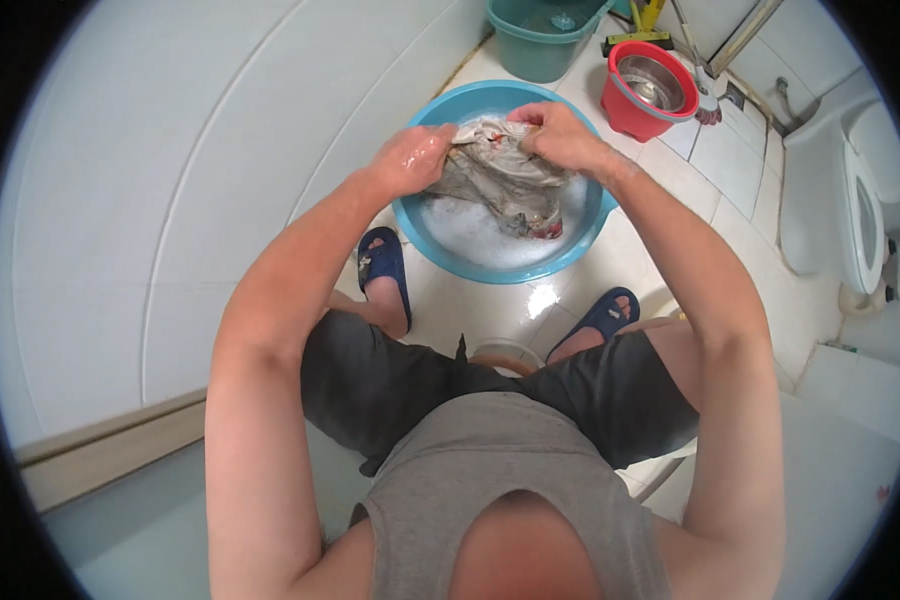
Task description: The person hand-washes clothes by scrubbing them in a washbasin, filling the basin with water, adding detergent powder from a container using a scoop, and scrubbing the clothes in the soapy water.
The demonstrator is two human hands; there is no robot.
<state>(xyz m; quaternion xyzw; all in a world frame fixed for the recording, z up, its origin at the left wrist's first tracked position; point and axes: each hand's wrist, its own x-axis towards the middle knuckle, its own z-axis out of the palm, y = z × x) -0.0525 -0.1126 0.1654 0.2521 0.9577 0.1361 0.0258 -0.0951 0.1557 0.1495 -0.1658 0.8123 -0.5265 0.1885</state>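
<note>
A wet, crumpled light grey garment (505,175) with small red patches hangs between my two hands over a round blue basin (502,272). White suds (465,235) lie on the water below it, and the garment's lower end reaches down into them. My left hand (415,158), wet with foam on its back, is closed on the cloth's upper left edge. On the upper right edge, my right hand (560,137) grips the cloth between thumb and fingers. Folds hide much of the garment's shape.
Behind the basin stand a teal bucket (540,55) and a red bucket (635,115) with a metal spin basket. A yellow-and-black floor brush (638,42) leans beyond them. At the right is a white toilet (840,195). My slippered feet flank the basin on the tiled floor.
</note>
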